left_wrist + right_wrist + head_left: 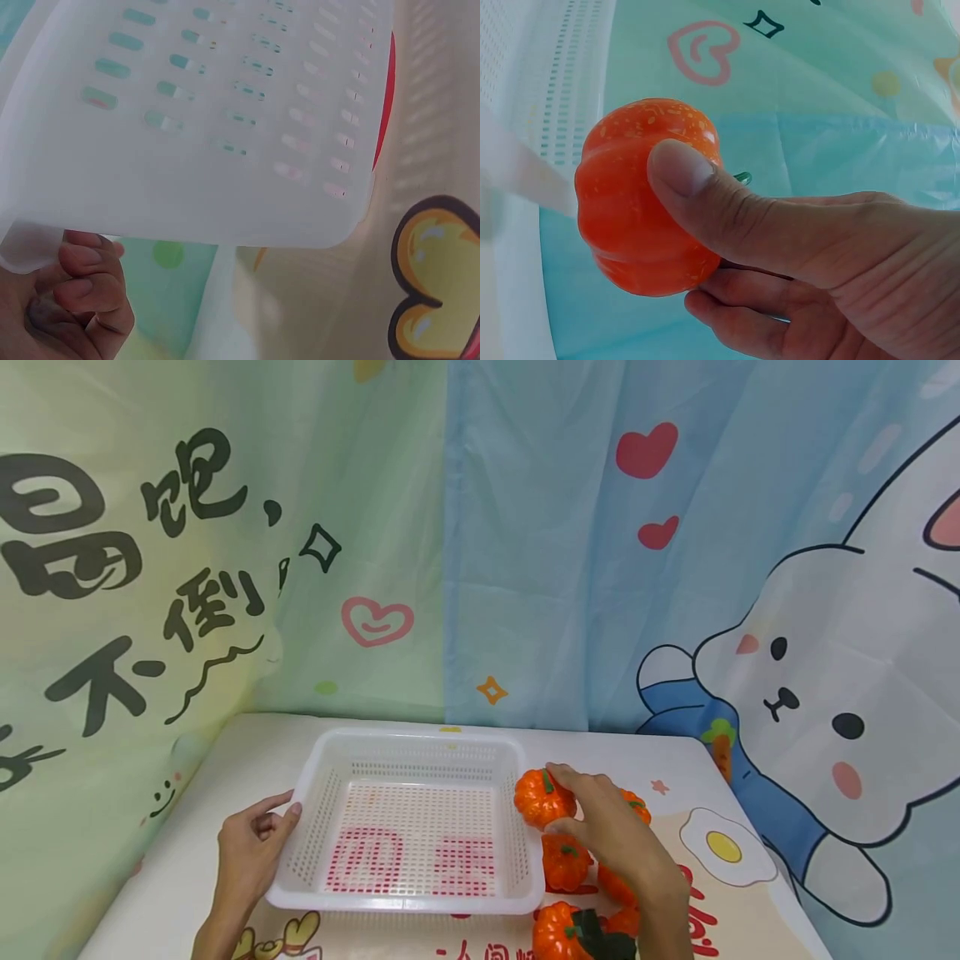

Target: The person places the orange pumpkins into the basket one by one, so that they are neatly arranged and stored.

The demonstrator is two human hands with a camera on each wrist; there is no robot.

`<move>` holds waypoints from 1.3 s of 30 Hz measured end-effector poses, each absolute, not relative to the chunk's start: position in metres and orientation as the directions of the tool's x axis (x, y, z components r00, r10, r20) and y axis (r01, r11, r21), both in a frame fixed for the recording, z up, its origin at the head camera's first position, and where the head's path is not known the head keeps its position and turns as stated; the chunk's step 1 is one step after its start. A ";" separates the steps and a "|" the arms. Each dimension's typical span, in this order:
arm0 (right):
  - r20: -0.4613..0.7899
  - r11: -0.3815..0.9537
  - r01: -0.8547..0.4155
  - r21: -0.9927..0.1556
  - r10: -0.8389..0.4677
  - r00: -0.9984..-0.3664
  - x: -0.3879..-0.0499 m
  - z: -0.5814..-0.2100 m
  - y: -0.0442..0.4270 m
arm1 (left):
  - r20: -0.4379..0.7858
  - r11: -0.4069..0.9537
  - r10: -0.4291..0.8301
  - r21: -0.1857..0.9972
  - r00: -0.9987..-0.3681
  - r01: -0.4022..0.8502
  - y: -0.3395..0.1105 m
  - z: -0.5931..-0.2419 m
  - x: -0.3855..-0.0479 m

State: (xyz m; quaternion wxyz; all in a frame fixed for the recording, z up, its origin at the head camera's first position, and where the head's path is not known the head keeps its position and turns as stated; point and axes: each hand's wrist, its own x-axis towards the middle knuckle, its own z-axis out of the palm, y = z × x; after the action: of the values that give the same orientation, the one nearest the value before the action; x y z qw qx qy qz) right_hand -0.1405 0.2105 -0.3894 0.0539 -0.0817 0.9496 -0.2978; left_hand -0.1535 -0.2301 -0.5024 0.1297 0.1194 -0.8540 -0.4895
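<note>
A white plastic basket (405, 905) with slotted walls sits at the table's middle, its visible inside holding nothing. My left hand (250, 853) holds its left rim; in the left wrist view the fingers (90, 291) curl below the basket's edge (187, 202). Between thumb and fingers, my right hand (621, 831) grips a shiny orange toy pumpkin (540, 800) with a green stem, up at the basket's right rim. The right wrist view shows the thumb pressed across this pumpkin (622, 217). Below that hand lie more pumpkins (564, 865), partly hidden by the arm.
Another pumpkin (557, 933) lies at the front beside a dark green piece (591, 935). One more pumpkin (636, 806) shows behind the right hand. A printed mat (731, 910) covers part of the white table (622, 752). A patterned curtain (525, 543) hangs behind.
</note>
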 end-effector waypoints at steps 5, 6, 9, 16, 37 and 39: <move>-0.035 0.815 -0.153 -0.558 -0.208 -0.978 -0.142 -0.389 0.203 | 0.103 0.494 -0.332 0.866 -0.938 -0.080 -0.229 -0.502 -0.153; -0.031 0.818 -0.157 -0.554 -0.209 -0.977 -0.142 -0.388 0.202 | 0.103 0.495 -0.332 0.865 -0.938 -0.081 -0.229 -0.502 -0.153; -0.040 0.825 -0.149 -0.545 -0.203 -0.978 -0.141 -0.387 0.197 | 0.101 0.496 -0.332 0.864 -0.938 -0.083 -0.229 -0.501 -0.153; -0.079 0.811 -0.097 -0.577 -0.174 -0.982 -0.137 -0.386 0.187 | 0.107 0.498 -0.333 0.864 -0.937 -0.079 -0.229 -0.501 -0.154; -0.002 0.764 -0.228 -0.603 -0.288 -0.958 -0.134 -0.392 0.159 | 0.114 0.501 -0.337 0.862 -0.934 -0.076 -0.230 -0.503 -0.152; -0.003 0.762 -0.233 -0.604 -0.295 -0.955 -0.133 -0.393 0.158 | 0.112 0.497 -0.334 0.864 -0.936 -0.074 -0.229 -0.502 -0.152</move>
State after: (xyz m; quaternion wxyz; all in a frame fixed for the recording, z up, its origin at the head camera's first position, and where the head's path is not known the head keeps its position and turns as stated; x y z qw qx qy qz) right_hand -0.1332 0.1581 -0.3934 0.0491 -0.1410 0.9372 -0.3151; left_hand -0.1523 -0.2291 -0.5020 0.1334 0.1194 -0.8549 -0.4870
